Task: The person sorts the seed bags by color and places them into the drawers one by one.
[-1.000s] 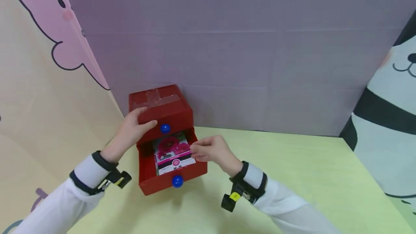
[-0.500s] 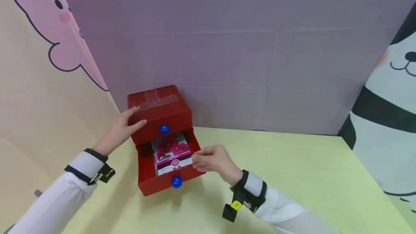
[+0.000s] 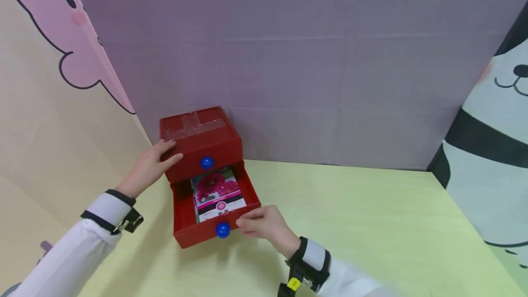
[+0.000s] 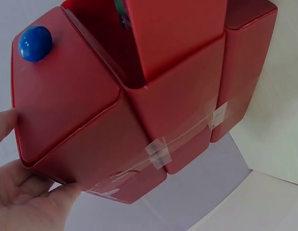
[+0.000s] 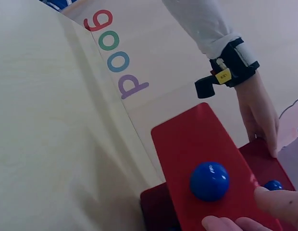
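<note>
A red drawer box [image 3: 202, 150] with blue knobs stands at the left of the table. Its upper drawer is closed. Below it, a drawer [image 3: 202, 233] is pulled well out, and a flat card-like item with pink flowers [image 3: 214, 191] lies inside. My left hand [image 3: 150, 166] holds the box's upper left corner, the thumb on the front and the fingers along the side. My right hand [image 3: 268, 228] is at the front of the pulled-out drawer, right of its blue knob [image 3: 223, 230], with relaxed fingers close to the front panel; contact is hard to tell.
The pale green tabletop [image 3: 350, 219] meets a purple-grey back wall [image 3: 288, 68]. A cream side wall [image 3: 62, 141] with coloured letters stands close at the left. Clear tape [image 4: 158, 153] runs along the box's side. A panda picture [image 3: 491, 141] marks the right wall.
My right hand has moved from the drawer's right side down and slightly left to its front. My left hand has slid a little left along the upper box. The drawer looks equally far out.
</note>
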`<action>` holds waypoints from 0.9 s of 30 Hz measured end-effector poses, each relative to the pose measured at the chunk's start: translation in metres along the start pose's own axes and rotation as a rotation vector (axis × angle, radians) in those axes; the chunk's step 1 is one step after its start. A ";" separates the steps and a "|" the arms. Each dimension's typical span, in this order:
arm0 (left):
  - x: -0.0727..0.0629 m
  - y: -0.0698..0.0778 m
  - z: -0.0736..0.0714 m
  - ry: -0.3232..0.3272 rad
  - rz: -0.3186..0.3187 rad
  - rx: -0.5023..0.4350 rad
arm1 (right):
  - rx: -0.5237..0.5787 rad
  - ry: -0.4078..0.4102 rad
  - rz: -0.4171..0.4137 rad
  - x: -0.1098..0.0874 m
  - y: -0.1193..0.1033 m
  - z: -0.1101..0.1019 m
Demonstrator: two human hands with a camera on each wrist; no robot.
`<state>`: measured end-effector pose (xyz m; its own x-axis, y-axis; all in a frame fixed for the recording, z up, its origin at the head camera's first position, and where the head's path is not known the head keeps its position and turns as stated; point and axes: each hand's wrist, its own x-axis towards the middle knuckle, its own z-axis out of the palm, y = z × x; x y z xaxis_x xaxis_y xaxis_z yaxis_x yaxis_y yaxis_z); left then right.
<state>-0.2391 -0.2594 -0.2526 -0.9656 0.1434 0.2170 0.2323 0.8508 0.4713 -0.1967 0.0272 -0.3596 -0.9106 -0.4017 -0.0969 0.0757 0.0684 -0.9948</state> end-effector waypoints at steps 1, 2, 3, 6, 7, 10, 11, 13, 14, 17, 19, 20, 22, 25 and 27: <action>0.000 0.000 0.000 0.003 0.003 0.006 | 0.007 0.000 0.002 0.000 0.002 0.003; 0.001 -0.001 0.001 0.006 0.007 0.011 | 0.014 0.002 0.004 0.001 0.005 0.005; 0.001 -0.001 0.001 0.008 0.010 0.018 | 0.023 0.004 0.005 0.001 0.006 0.007; 0.001 -0.001 0.002 0.013 0.016 0.016 | 0.042 0.005 0.009 0.003 0.010 0.014; 0.001 -0.001 0.002 0.015 0.017 0.013 | 0.045 0.003 0.013 0.003 0.010 0.016; 0.000 -0.001 0.002 0.016 0.015 0.004 | 0.065 -0.007 0.035 0.004 0.011 0.021; 0.000 -0.001 0.002 0.018 0.015 0.003 | 0.069 -0.007 0.047 0.004 0.011 0.023; 0.000 -0.001 0.002 0.019 0.018 0.006 | 0.081 0.001 0.073 0.004 0.012 0.026; 0.000 -0.001 0.003 0.020 0.018 0.008 | 0.084 0.008 0.086 0.004 0.012 0.027; 0.000 -0.002 0.003 0.023 0.020 0.005 | 0.096 0.029 0.111 0.004 0.013 0.030; 0.000 -0.002 0.003 0.024 0.018 0.001 | 0.109 0.036 0.116 0.004 0.014 0.032; 0.000 -0.003 0.004 0.025 0.017 -0.002 | 0.115 0.039 0.118 0.005 0.014 0.033; 0.000 -0.003 0.004 0.026 0.015 -0.006 | 0.132 0.046 0.119 0.005 0.014 0.035; -0.001 -0.003 0.005 0.029 0.012 -0.016 | 0.145 0.062 0.126 0.005 0.015 0.037; -0.001 -0.003 0.005 0.031 0.009 -0.020 | 0.146 0.076 0.133 0.005 0.015 0.038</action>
<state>-0.2394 -0.2595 -0.2583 -0.9594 0.1354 0.2473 0.2438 0.8390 0.4865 -0.1849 -0.0090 -0.3760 -0.9161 -0.3278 -0.2308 0.2505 -0.0185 -0.9679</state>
